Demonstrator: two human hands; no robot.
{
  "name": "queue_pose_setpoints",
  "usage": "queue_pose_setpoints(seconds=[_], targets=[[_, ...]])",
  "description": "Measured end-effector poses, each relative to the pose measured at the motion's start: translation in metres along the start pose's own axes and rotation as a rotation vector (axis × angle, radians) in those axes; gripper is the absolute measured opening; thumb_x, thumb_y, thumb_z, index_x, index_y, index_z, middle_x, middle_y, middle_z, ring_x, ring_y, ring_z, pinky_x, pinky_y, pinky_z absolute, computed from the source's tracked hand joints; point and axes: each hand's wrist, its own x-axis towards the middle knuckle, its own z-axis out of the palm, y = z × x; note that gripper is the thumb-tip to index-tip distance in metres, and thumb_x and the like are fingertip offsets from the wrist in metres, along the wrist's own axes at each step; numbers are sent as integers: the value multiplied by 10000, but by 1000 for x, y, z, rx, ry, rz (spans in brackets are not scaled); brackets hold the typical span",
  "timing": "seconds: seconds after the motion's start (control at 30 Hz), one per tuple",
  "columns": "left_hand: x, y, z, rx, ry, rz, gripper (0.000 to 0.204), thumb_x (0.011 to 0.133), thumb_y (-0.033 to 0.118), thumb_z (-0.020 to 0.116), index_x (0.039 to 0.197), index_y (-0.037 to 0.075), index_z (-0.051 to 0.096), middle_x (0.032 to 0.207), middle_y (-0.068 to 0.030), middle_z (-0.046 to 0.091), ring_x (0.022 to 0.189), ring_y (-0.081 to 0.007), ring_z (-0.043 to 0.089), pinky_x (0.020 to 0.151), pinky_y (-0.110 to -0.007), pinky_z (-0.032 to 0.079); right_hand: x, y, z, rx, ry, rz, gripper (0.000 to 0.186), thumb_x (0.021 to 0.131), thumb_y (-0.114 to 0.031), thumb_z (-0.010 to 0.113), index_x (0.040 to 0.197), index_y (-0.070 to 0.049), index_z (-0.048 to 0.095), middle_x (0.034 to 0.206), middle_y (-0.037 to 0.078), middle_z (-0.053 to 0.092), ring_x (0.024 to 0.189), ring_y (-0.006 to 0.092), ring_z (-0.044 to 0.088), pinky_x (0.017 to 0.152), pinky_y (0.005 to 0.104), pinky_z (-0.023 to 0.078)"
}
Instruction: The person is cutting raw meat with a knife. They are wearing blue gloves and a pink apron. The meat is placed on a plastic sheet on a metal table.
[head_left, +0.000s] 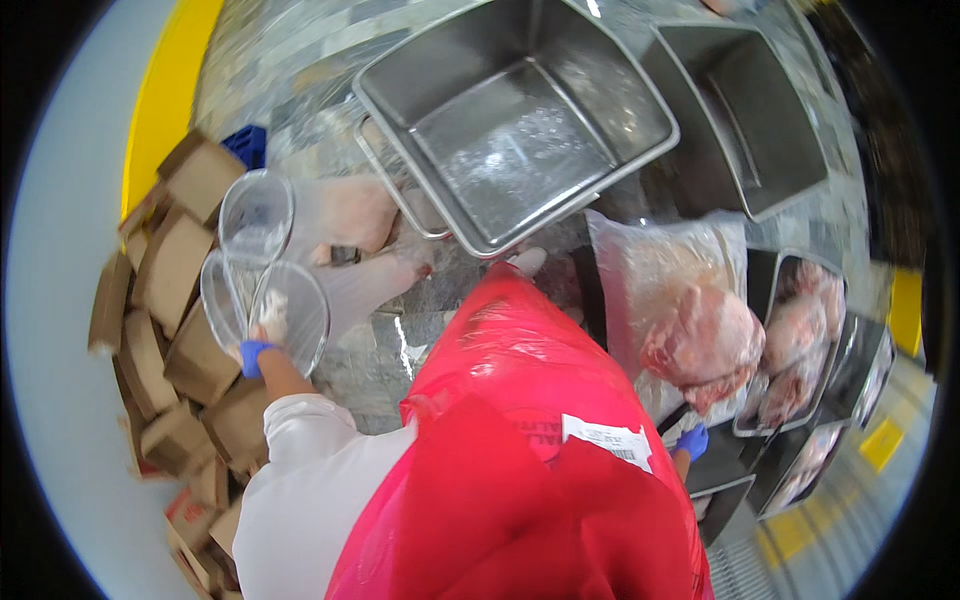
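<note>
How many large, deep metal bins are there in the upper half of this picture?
2. The first bin is at top centre; the second bin is just right of it, partly covered by it. Others may be hidden.

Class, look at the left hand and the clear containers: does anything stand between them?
Nothing visible does: the left hand is right at the clear containers, its fingers within the outline of the nearest one. Blur hides the exact grip.

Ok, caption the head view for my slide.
Left hand at clear round-rimmed plastic, blue-gloved right hand near raw meat, large steel tub ahead.
</note>
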Motion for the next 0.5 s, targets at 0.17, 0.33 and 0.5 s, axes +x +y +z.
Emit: queue_pose_setpoints(seconds=[0.17, 0.33, 0.5], targets=[[-99, 47, 38, -130, -121, 324, 356, 901, 184, 711, 1210, 16, 655, 1054, -106, 687, 883, -217, 641, 806, -389, 531, 14, -26, 9, 857, -317, 401, 619, 1047, -512, 496, 1562, -172, 458, 1498, 171, 548, 1320, 328, 568, 1084, 476, 428], [-362, 90, 37, -363, -1006, 644, 441, 932, 190, 701, 1319, 5, 601, 1134, -132, 666, 948, -234, 633, 881, -390, 521, -5, -180, -5, 998, -325, 279, 754, 996, -653, 532, 1525, -116, 495, 1490, 165, 552, 1296, 300, 566, 1115, 444, 429], [-667, 91, -33, 108, -2231, 931, 476, 1007, 296, 671, 1376, 6, 593, 1253, -143, 646, 1128, -219, 616, 992, -355, 499, 25, -207, 20, 1313, -684, 418, 781, 997, -669, 515, 1505, -75, 497, 1436, 115, 593, 1318, 306, 552, 1119, 447, 466]])
